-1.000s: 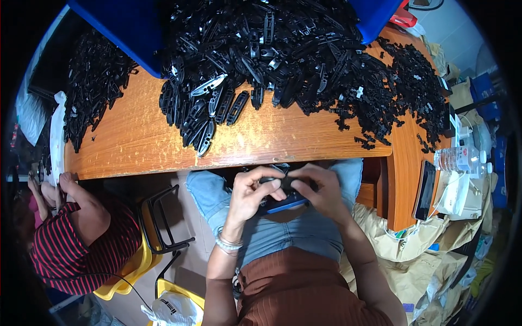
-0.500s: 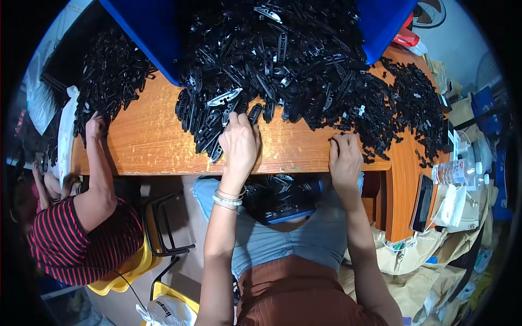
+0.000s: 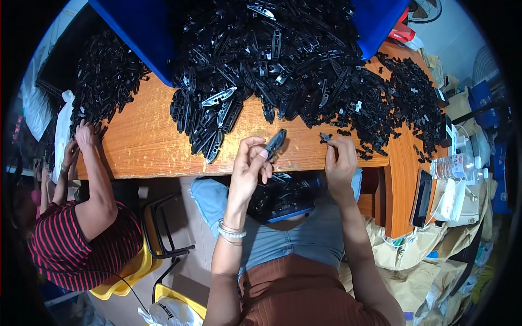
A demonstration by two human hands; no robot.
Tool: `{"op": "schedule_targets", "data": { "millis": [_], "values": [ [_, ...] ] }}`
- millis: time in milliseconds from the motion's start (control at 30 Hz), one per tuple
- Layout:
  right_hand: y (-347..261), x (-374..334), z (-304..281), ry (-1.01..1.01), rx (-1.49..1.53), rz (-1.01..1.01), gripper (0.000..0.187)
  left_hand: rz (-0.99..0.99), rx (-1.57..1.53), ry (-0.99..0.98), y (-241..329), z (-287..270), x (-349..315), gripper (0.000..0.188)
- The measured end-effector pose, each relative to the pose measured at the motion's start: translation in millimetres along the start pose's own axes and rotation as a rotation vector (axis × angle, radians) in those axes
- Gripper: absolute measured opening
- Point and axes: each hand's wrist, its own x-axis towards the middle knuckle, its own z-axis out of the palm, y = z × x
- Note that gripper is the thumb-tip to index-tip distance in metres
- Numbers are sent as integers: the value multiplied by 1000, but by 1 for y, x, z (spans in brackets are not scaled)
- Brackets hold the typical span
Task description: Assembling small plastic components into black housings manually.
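Observation:
My left hand (image 3: 249,163) pinches a long, narrow black plastic part (image 3: 277,142) between thumb and fingers, above the table's near edge. The part tilts up and to the right. At the tips of my right hand (image 3: 341,163) is a small black plastic piece (image 3: 325,138), with the fingers closed on it. Beyond both hands spreads a large pile of long black plastic parts (image 3: 244,70), some with shiny faces. To the right lies a heap of small black pieces (image 3: 413,92).
The long parts spill from a blue bin (image 3: 133,41) onto the wooden table (image 3: 144,130). A black box of parts rests on my lap. On the right are a phone (image 3: 422,198) and a plastic bottle (image 3: 454,167). A co-worker in a striped shirt (image 3: 81,244) works at the left.
My left hand has drawn back from the pile and turned, bringing the long part with it. My right hand has lifted slightly with a small piece at its fingertips. The co-worker's hands have come together.

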Motion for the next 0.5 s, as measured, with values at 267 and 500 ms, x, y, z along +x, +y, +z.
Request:
{"op": "schedule_targets", "data": {
  "millis": [267, 500],
  "values": [
    [-53, 10, -25, -104, 470, 194, 14, 44, 104, -57, 1, 22, -20, 28],
    [-61, 23, -32, -325, 653, 66, 12, -10, 169, -113, 15, 19, -25, 23]
  ]
}}
